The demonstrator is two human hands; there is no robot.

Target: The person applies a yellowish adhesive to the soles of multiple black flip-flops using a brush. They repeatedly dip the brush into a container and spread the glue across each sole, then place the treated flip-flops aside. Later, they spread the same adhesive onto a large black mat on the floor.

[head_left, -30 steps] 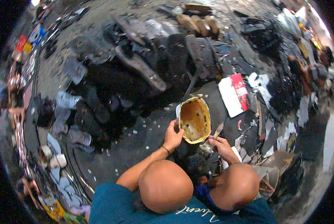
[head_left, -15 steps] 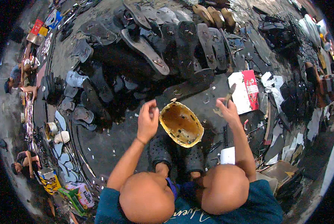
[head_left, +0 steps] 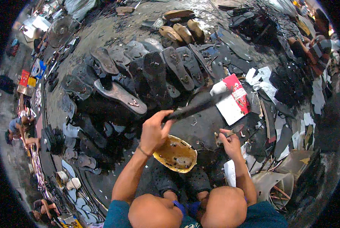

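My left hand is closed on the near end of a long black shoe sole, blurred by motion and slanting up to the right. Below that hand, a yellow-rimmed bowl holds a sticky-looking amber substance with dark bits, above my dark clogs. My right hand pinches a small brush with a short flat handle; its clotted end shows left of the fingers. Beyond the hands, several dark soles lean in a row, some bearing small bits on top.
A red and white carton piece lies beyond my right hand. Tan shoe forms stand at the back. White scraps and dark pieces crowd the right. Other people sit at the left, and another person is at the far right.
My left hand, previously holding nothing beside the bowl, now holds up a black sole that lay on the floor beyond. My right hand has come lower, and the view has shifted.
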